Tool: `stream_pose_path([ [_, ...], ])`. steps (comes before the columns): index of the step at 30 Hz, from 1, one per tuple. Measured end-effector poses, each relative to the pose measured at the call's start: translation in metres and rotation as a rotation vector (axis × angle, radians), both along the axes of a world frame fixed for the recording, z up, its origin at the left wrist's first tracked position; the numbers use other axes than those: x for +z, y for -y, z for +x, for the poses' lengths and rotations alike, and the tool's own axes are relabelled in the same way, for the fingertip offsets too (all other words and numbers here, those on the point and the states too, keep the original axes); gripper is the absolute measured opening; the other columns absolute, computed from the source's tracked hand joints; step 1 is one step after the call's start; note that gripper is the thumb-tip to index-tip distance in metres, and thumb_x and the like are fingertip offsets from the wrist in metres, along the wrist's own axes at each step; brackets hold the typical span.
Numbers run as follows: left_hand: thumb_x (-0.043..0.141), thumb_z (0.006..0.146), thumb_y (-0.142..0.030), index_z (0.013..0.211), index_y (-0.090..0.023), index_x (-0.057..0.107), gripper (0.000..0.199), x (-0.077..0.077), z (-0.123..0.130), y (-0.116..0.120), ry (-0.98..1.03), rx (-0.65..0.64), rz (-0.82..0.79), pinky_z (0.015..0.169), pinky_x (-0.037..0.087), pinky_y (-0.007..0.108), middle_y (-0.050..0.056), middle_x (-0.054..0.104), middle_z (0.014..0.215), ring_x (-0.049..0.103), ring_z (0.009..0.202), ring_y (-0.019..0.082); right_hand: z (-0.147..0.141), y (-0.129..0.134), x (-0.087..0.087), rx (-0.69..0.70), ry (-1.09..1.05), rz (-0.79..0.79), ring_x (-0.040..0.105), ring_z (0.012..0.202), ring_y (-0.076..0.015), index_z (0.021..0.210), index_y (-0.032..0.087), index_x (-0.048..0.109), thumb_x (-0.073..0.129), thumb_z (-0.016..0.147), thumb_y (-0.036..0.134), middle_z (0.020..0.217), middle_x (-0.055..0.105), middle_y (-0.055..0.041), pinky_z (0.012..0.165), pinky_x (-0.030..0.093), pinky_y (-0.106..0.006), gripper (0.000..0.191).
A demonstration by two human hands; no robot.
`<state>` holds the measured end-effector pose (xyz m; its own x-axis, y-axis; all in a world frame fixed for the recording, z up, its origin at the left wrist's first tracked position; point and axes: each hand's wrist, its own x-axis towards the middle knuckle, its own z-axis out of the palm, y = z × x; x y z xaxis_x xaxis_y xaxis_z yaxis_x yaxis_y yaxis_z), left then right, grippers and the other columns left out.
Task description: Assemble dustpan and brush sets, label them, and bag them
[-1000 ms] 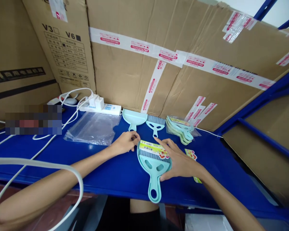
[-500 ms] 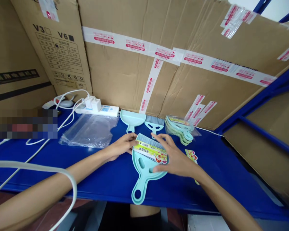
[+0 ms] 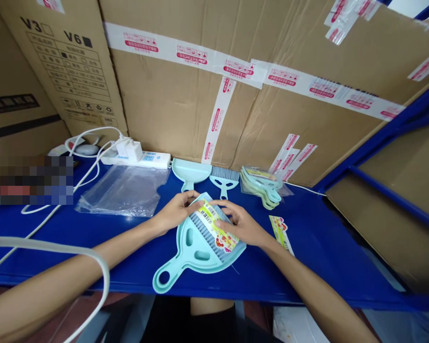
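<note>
A light-blue dustpan (image 3: pixel 180 250) lies at the table's front, its handle pointing to the lower left. A matching hand brush (image 3: pixel 196 252) with grey bristles is nested in it, and a yellow printed card (image 3: pixel 218 231) lies across the bristles. My left hand (image 3: pixel 177 212) is closed on the dustpan's upper left rim, thumb over the card's end. My right hand (image 3: pixel 243 226) curls over the card's upper right side, thumb pressed on its face and fingers at its edge. What lies under those fingertips is hidden.
Behind stand another dustpan (image 3: pixel 192 170), another brush (image 3: pixel 224 181) and a stack of bagged sets (image 3: pixel 260 183). A second card (image 3: pixel 281 234) lies to the right. Clear plastic bags (image 3: pixel 123 190) and a power strip (image 3: pixel 157 161) with white cables are at left. Cardboard (image 3: pixel 175 105) walls the back.
The dustpan and brush have turned, their handles swinging to the left. My right thumb has moved from the brush onto the card, and the right fingers have closed in at its edge.
</note>
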<state>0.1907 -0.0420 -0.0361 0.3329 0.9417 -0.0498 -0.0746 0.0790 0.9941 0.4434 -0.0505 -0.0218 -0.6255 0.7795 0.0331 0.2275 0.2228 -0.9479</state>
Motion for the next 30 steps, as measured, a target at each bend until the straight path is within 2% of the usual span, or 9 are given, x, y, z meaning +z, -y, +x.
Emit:
stream_pose_path([
  [2,0.096,0.072,-0.053,0.104,-0.017,0.071,0.055,0.002,-0.001,0.001,0.014,-0.015,-0.029,0.065,0.055,0.026,0.003,0.078,0.088,0.072,0.073,0.019,0.001,0.000,-0.001,-0.035,0.013,0.037,0.062,0.071,-0.0121,0.143,0.023,0.070,0.080,0.097,0.051,0.108,0.076,-0.0041,0.058,0.048,-0.022,0.055],
  [4,0.099,0.070,-0.051,0.115,-0.017,0.069,0.064,0.004,-0.002,0.001,0.034,-0.032,-0.046,0.069,0.058,0.028,0.005,0.080,0.096,0.074,0.077,0.020,0.002,0.001,-0.002,-0.052,-0.018,0.019,0.063,0.073,-0.0122,0.141,0.023,0.071,0.081,0.096,0.050,0.111,0.076,-0.0045,0.059,0.048,-0.022,0.053],
  [8,0.101,0.068,-0.046,0.125,-0.019,0.064,0.074,0.006,-0.004,0.001,0.048,-0.031,-0.011,0.069,0.060,0.029,0.006,0.080,0.105,0.075,0.078,0.019,0.006,0.003,-0.003,0.009,-0.155,-0.120,0.075,0.098,-0.0210,0.150,0.026,0.062,0.085,0.094,0.046,0.127,0.076,-0.0084,0.081,0.061,-0.031,0.063],
  [11,0.101,0.068,-0.043,0.121,-0.018,0.065,0.068,0.009,-0.004,0.002,0.037,-0.027,-0.004,0.066,0.059,0.028,0.006,0.080,0.102,0.075,0.075,0.019,0.006,0.005,-0.003,0.089,-0.156,-0.146,0.074,0.113,-0.0247,0.147,0.024,0.066,0.086,0.092,0.044,0.133,0.075,-0.0096,0.095,0.061,-0.037,0.062],
  [14,0.101,0.065,-0.042,0.117,-0.018,0.066,0.067,0.011,-0.005,0.002,0.016,-0.011,-0.020,0.064,0.059,0.029,0.006,0.080,0.101,0.074,0.073,0.019,0.006,0.007,-0.005,0.174,-0.104,-0.191,0.071,0.123,-0.0280,0.145,0.023,0.070,0.089,0.089,0.044,0.135,0.075,-0.0096,0.103,0.060,-0.041,0.063],
  [17,0.101,0.065,-0.040,0.115,-0.018,0.067,0.064,0.010,-0.005,0.001,-0.007,0.017,-0.007,0.065,0.059,0.029,0.006,0.080,0.102,0.074,0.075,0.019,0.005,0.009,-0.005,0.188,-0.115,-0.282,0.072,0.126,-0.0286,0.154,0.027,0.064,0.092,0.086,0.040,0.138,0.075,-0.0093,0.105,0.060,-0.043,0.074],
  [21,0.098,0.068,-0.036,0.112,-0.017,0.070,0.055,0.006,-0.007,-0.003,-0.035,0.052,0.101,0.074,0.058,0.027,0.006,0.081,0.103,0.074,0.086,0.020,0.005,0.011,-0.006,0.190,-0.140,-0.362,0.071,0.130,-0.0294,0.161,0.032,0.055,0.098,0.079,0.035,0.147,0.070,-0.0100,0.107,0.060,-0.045,0.093],
  [27,0.097,0.069,-0.034,0.108,-0.017,0.071,0.050,0.001,-0.009,-0.009,-0.027,0.053,0.173,0.079,0.057,0.029,0.006,0.080,0.099,0.074,0.088,0.020,0.002,0.012,-0.011,0.173,-0.206,-0.358,0.056,0.148,-0.0318,0.169,0.035,0.042,0.105,0.065,0.028,0.166,0.053,-0.0123,0.121,0.050,-0.050,0.122],
  [30,0.097,0.069,-0.037,0.109,-0.018,0.070,0.052,-0.001,-0.007,-0.008,-0.018,0.044,0.164,0.079,0.058,0.031,0.006,0.080,0.099,0.075,0.088,0.021,0.001,0.013,-0.011,0.168,-0.198,-0.372,0.050,0.154,-0.0331,0.171,0.036,0.038,0.106,0.063,0.027,0.169,0.049,-0.0122,0.123,0.048,-0.051,0.128],
])
